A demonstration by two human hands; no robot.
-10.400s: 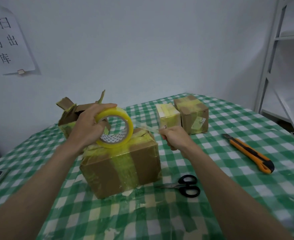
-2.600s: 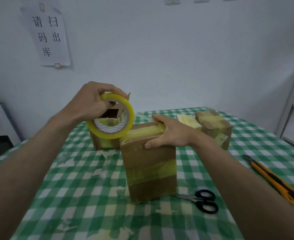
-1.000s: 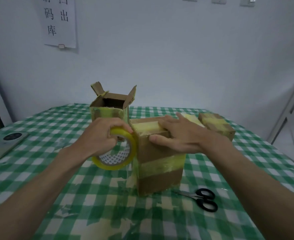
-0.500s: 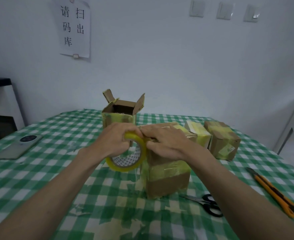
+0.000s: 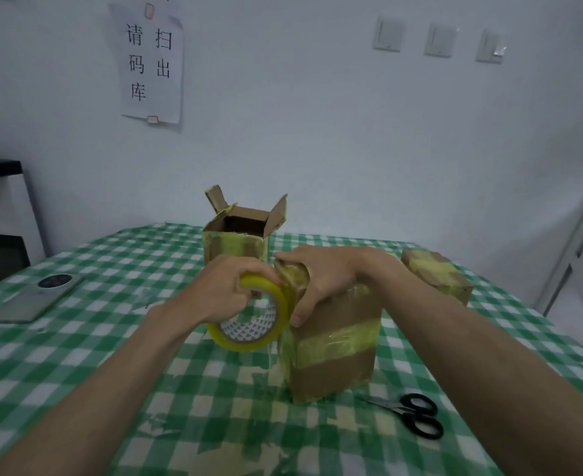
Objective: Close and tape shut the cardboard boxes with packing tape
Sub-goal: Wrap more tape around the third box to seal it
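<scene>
Where the green-and-white checked table fills the near field, a closed cardboard box stands upright at centre, banded with yellowish tape around its middle and over its top left edge. The left hand grips a roll of yellow packing tape, fingers curled over the roll's upper rim, and holds it against the left side of the box near the top corner. The right hand lies over the top of the box, fingers extended along the taped left edge and thumb pressed on the near face; it steadies the box without closing around it. Behind and to the left of this box stands an open box, its flaps raised. At far right lies a third taped box, partly hidden by the right forearm. Black-handled scissors rest on the table just near and right of the central box. A phone lies flat at the left. On the far wall hang a paper notice and three switches.
</scene>
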